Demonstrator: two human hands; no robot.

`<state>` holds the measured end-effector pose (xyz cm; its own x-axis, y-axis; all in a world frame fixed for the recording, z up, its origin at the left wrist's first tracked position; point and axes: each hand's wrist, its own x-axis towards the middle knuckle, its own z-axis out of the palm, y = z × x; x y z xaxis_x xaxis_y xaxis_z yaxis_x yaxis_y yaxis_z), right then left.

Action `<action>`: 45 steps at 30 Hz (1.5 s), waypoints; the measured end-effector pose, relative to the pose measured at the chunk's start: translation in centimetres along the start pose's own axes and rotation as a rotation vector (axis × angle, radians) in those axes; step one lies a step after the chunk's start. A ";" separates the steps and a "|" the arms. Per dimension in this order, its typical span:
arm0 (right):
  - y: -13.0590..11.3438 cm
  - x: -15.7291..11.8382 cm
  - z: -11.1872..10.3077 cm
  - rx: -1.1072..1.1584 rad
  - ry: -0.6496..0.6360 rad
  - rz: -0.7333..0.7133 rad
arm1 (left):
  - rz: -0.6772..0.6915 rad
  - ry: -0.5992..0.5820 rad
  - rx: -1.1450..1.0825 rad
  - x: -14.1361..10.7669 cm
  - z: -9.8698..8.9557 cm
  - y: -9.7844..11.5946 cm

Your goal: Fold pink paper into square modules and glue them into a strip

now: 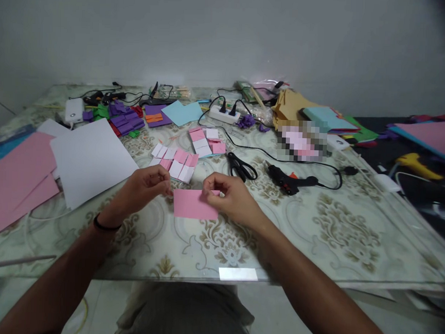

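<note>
A plain grey wall (212,40) backs a table (296,252) covered in a pale sheet with brown floral scrolls. Between the two hands, toward its near edge, is a small rectangle of pink paper (192,206), the centre of the clock. The right hand (230,196), its forearm rising from 4 o'clock, curls its fingers and pinches the paper's top edge between thumb and forefinger. The left hand (151,184), black band (106,225) at its wrist, comes from 8 o'clock with knuckles up and fingertips drawn together at the upper-left corner; whether they grip it, I cannot tell. Pleated pink-and-white paper pieces (179,163) lie at 11 o'clock, black-handled scissors (240,167) at 2, and a black glue gun (289,180) near 3. A white power strip (223,115) sits toward 1. At 10, a white plastic box (74,110) bears a small round mark, blurred past reading.
</note>
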<state>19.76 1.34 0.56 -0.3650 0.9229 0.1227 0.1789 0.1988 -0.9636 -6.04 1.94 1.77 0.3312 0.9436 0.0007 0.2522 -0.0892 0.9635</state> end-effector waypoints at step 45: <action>0.3 -0.1 1.2 -0.004 0.043 0.134 | 0.216 0.090 0.272 -0.8 3.0 -0.3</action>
<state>18.76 0.88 -0.05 -0.2983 0.9545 0.0026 0.2276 0.0738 -0.9710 -3.66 0.22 0.67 0.3250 0.9168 0.2318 0.4217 -0.3599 0.8322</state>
